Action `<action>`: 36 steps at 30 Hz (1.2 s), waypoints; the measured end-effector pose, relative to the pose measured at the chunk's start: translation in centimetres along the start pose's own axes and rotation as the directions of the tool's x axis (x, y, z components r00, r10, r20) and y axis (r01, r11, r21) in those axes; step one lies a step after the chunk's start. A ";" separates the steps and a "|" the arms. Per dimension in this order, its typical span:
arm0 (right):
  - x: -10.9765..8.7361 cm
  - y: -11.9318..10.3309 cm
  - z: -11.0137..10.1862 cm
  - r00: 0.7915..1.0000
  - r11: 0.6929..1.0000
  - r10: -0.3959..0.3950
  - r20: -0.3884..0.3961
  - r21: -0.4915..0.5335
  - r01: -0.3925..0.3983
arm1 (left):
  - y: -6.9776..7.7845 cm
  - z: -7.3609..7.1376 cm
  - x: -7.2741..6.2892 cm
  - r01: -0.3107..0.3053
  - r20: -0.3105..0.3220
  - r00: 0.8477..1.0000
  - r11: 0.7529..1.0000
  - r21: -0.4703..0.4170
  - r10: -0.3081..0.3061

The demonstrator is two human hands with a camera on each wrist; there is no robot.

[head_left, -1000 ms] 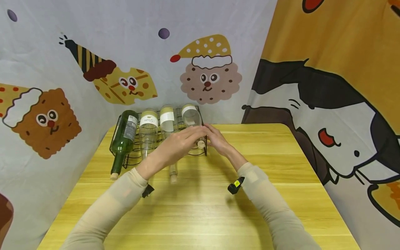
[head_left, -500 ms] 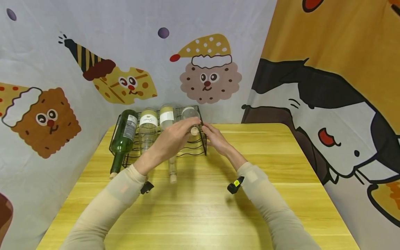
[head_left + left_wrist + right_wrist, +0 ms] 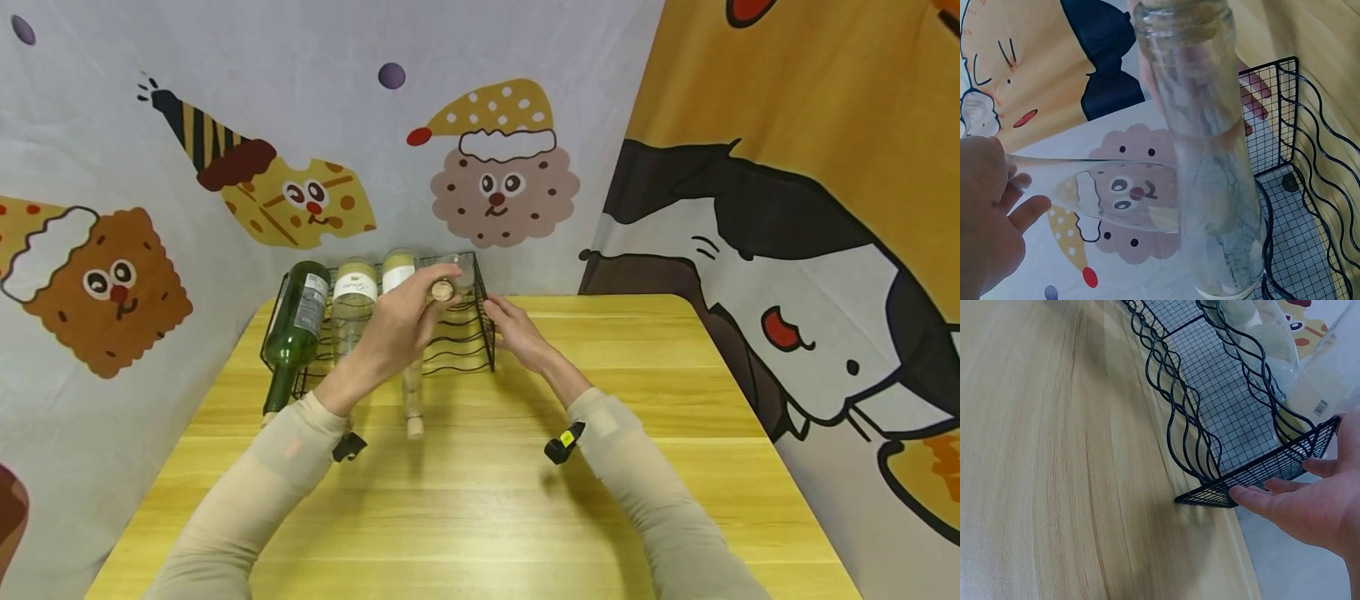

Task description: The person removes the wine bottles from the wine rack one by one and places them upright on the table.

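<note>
My left hand point(image 3: 390, 325) grips the neck of a clear glass wine bottle point(image 3: 1116, 194), whose cork point(image 3: 442, 290) points up toward the head camera. The bottle's base is over the right end of a black wire wine rack point(image 3: 457, 354). Its body is partly hidden behind my fingers in the head view. My right hand point(image 3: 522, 335) rests against the outside of the rack's right mesh end panel point(image 3: 1272, 472), fingers fairly straight. Another clear bottle point(image 3: 1210, 156), lying in the rack, fills the middle of the left wrist view.
A green bottle point(image 3: 292, 325) lies at the rack's left end, beside a clear bottle point(image 3: 352, 312) with a white label. The rack stands toward the back of the wooden table point(image 3: 480, 500), close to the printed cloth point(image 3: 337, 67).
My left hand has moved left and back, tipping the bottle's neck upward off the rack's front wires, so the cork has risen. My right hand stays on the end panel.
</note>
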State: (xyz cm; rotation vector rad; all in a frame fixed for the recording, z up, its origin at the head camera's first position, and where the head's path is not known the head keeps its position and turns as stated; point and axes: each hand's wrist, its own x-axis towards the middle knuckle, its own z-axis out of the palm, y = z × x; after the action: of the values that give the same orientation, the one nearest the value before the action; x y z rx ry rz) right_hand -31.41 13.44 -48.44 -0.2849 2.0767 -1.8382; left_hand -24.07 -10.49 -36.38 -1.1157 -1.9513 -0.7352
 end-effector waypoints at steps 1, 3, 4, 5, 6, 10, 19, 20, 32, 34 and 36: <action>0.0 0.0 0.0 1.000 1.000 -0.001 0.000 -0.003 0.001 | 0.0 -0.1 0.1 0.001 -0.011 1.000 1.000 -0.004 -0.001; 0.0 -0.1 0.0 1.000 1.000 -0.001 -0.004 -0.003 0.001 | -0.1 -0.4 0.3 0.005 -0.027 1.000 1.000 -0.013 -0.005; 0.0 -0.1 0.0 1.000 1.000 0.001 -0.004 0.006 -0.001 | -0.1 -0.5 0.4 0.008 -0.034 0.999 1.000 -0.022 -0.009; 0.0 -0.1 0.1 1.000 1.000 0.004 -0.005 0.013 -0.004 | -0.1 -0.6 0.4 0.014 -0.041 0.999 1.000 -0.028 -0.015; 0.0 -0.1 0.1 1.000 1.000 0.005 -0.007 0.013 -0.005 | -0.1 -0.7 0.5 0.014 -0.053 0.998 0.999 -0.035 -0.016; 0.0 -0.1 0.0 1.000 1.000 0.004 -0.007 0.024 -0.003 | -0.1 -1.1 0.6 0.024 -0.073 0.997 0.998 -0.056 -0.028; -0.1 0.0 0.0 1.000 1.000 -0.003 0.005 0.009 0.003 | 0.7 -2.3 1.1 0.010 -0.107 0.994 0.998 -0.060 -0.016; -0.1 0.0 -0.1 1.000 1.000 -0.004 0.003 0.010 0.004 | 0.8 -2.5 1.2 0.009 -0.112 0.994 0.998 -0.059 -0.015; -0.2 0.1 0.0 1.000 1.000 -0.015 -0.002 0.008 0.015 | 2.7 -5.1 2.3 -0.008 -0.223 0.975 0.999 -0.033 0.000; -0.2 0.1 0.0 1.000 1.000 -0.015 -0.001 0.009 0.015 | 3.1 -5.6 2.5 -0.011 -0.232 0.973 0.999 -0.044 0.000; -0.2 0.1 0.0 1.000 1.000 -0.015 0.000 0.009 0.015 | 3.5 -6.0 2.8 -0.010 -0.236 0.972 0.998 -0.056 -0.004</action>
State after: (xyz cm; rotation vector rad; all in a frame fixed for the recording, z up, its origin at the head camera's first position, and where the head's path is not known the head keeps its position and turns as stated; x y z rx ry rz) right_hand -31.22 13.49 -48.55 -0.2988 2.0714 -1.8556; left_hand -19.92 -12.30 -30.39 -1.0142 -1.7374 -0.8842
